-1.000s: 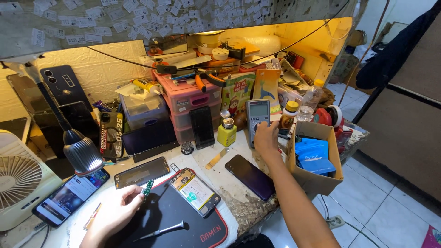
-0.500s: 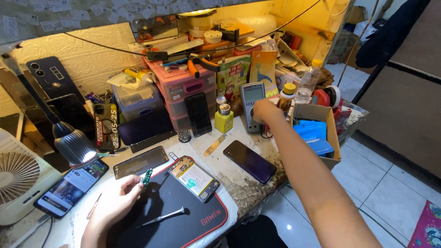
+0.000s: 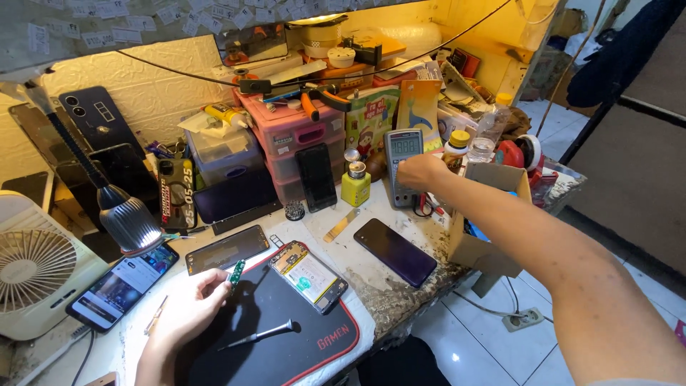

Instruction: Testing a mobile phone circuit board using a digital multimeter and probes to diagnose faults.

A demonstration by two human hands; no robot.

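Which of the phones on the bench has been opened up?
The phone lying on the black mat, with battery and circuitry exposed. The purple one lies closed, and the left one's screen is lit.

I am viewing a white fan (image 3: 32, 261) standing at the tabletop's (image 3: 389, 282) left edge, a gooseneck lamp (image 3: 128, 218) hanging over a lit phone (image 3: 121, 284), pink drawers (image 3: 293, 143) sitting behind a yellow pump bottle (image 3: 355, 184), and a dark phone (image 3: 394, 251) lying flat.

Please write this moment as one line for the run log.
left hand: pinches small green circuit board over black work mat | right hand: on grey multimeter | opened phone: lies on mat
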